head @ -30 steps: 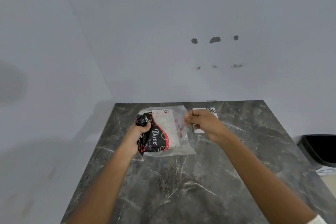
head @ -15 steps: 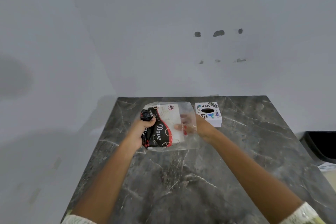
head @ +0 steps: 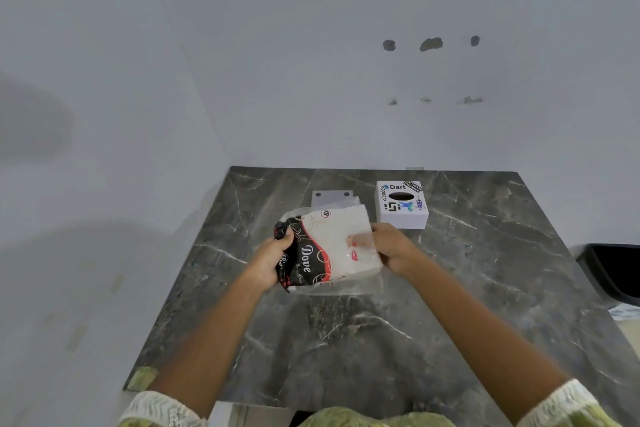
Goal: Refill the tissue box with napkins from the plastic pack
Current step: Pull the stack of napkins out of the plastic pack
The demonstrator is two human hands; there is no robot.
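A clear plastic pack (head: 311,253) with a black and red printed end lies on the dark marble table (head: 381,340). My left hand (head: 273,258) grips its bunched black end. My right hand (head: 391,246) has its fingers inside the pack's open end, closed on the stack of white napkins (head: 337,236), whose far edge sticks out of the plastic. The white tissue box (head: 401,204), with stickers and a dark oval slot on top, stands just behind my right hand.
A small grey plate with two holes (head: 330,196) lies on the table behind the pack. Walls close off the table's far and left sides. A black bin (head: 613,270) stands off the table's right edge.
My right hand has pushed deeper into the pack and taken hold of the napkins, which now slide partly out. The view has tilted down, showing the grey plate behind the pack.
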